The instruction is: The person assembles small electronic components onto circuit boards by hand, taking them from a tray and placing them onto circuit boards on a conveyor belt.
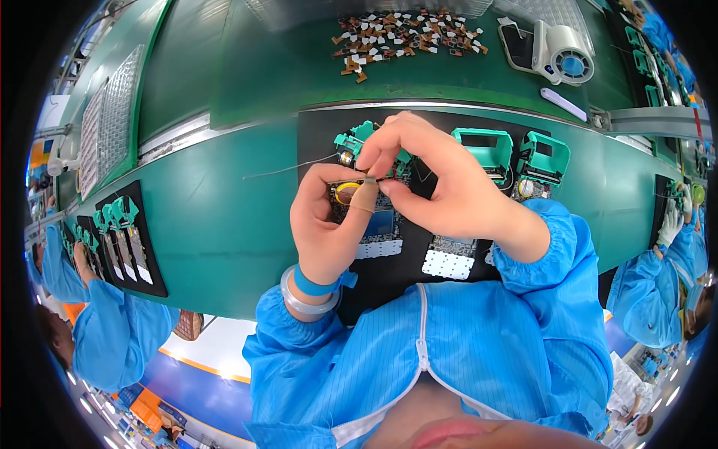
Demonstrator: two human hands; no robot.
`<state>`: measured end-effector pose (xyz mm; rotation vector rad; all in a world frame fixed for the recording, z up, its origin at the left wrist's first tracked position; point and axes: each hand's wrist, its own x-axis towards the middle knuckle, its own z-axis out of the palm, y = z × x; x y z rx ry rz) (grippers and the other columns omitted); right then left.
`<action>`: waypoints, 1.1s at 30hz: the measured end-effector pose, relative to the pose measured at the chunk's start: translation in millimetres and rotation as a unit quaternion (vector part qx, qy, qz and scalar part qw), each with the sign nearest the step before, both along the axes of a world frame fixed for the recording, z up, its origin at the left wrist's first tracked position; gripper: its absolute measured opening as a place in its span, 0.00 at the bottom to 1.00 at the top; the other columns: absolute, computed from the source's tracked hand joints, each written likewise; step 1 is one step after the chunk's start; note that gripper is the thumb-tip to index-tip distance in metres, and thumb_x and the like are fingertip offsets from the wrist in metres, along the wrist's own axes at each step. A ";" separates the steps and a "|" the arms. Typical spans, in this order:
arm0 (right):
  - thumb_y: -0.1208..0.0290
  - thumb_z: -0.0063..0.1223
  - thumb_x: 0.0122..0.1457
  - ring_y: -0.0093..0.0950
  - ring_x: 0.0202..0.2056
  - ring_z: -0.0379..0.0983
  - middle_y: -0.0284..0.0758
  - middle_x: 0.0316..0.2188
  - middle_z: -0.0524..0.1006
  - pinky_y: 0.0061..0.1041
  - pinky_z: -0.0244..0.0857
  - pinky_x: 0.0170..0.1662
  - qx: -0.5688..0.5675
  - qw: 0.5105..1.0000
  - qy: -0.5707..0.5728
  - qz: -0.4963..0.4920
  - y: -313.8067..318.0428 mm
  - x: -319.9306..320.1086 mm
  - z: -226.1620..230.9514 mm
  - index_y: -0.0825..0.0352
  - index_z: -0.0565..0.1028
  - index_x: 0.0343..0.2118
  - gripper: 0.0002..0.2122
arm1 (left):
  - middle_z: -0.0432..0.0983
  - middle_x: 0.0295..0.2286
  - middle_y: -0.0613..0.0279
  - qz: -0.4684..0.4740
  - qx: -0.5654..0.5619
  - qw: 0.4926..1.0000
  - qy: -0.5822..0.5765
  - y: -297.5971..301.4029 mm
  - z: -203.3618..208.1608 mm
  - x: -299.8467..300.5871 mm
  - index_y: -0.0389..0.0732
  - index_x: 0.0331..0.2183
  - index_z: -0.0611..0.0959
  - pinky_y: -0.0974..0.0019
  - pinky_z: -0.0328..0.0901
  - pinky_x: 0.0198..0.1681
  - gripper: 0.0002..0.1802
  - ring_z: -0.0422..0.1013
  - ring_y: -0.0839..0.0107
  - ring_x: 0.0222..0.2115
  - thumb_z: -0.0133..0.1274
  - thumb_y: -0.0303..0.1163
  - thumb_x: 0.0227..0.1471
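Note:
Both my hands meet over a circuit board (380, 228) that has a green plastic housing (357, 135) at its far end. My left hand (326, 221) is closed in a pinch, thumb and forefinger together at a small piece I cannot make out. Fingers of my right hand (441, 179) pinch at the same spot, just above the left thumb tip, and cover what is there. A yellow-rimmed disc (347, 193) shows between my left thumb and forefinger. On my left wrist is a blue strap (313, 281).
More boards with green housings (485, 150) (544, 156) lie to the right on the black mat (314, 123). Small brown and white parts (407, 36) are heaped at the back. A small fan (568, 60) and a purple-white tool (562, 103) lie back right. Co-workers sit either side.

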<state>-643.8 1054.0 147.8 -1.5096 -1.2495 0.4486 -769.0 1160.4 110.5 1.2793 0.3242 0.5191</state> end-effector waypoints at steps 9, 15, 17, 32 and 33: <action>0.82 0.51 0.51 0.23 0.38 0.69 0.33 0.31 0.72 0.23 0.63 0.42 0.027 0.997 -0.012 -0.069 7.1 18.8 18.0 0.69 0.72 0.36 0.09 | 0.71 0.30 0.65 0.023 0.034 0.999 0.004 2.2 -1.7 -2.8 0.34 0.37 0.69 0.80 0.62 0.32 0.14 0.66 0.83 0.29 0.54 0.18 0.47; 0.72 0.52 0.50 0.33 0.35 0.72 0.39 0.30 0.76 0.30 0.66 0.40 -0.138 0.938 -0.277 -0.153 47.6 71.2 -6.5 0.69 0.76 0.29 0.07 | 0.72 0.29 0.61 0.001 -0.005 0.994 0.108 8.5 -14.8 10.0 0.36 0.39 0.64 0.80 0.62 0.30 0.17 0.67 0.81 0.28 0.53 0.20 0.49; 0.70 0.53 0.47 0.38 0.35 0.72 0.41 0.28 0.76 0.35 0.66 0.38 -0.259 0.890 -0.329 -0.180 62.1 74.9 -20.4 0.69 0.76 0.25 0.07 | 0.72 0.29 0.60 0.032 0.046 0.991 0.122 13.5 -16.5 12.6 0.36 0.37 0.64 0.79 0.62 0.28 0.15 0.68 0.81 0.27 0.52 0.22 0.50; 0.75 0.54 0.49 0.30 0.28 0.72 0.34 0.25 0.74 0.28 0.67 0.33 -0.047 0.916 -0.323 -0.233 1.6 62.2 22.2 0.67 0.75 0.33 0.07 | 0.68 0.22 0.68 0.001 0.262 0.963 0.057 -32.7 21.3 9.6 0.38 0.33 0.74 0.76 0.61 0.22 0.06 0.66 0.82 0.20 0.52 0.23 0.50; 0.75 0.54 0.49 0.30 0.28 0.72 0.34 0.25 0.74 0.28 0.67 0.33 -0.047 0.916 -0.322 -0.233 -5.5 57.6 22.6 0.67 0.75 0.33 0.07 | 0.68 0.23 0.69 -0.104 0.196 0.967 0.128 -46.3 26.6 9.6 0.35 0.36 0.74 0.76 0.61 0.26 0.10 0.65 0.82 0.25 0.54 0.22 0.49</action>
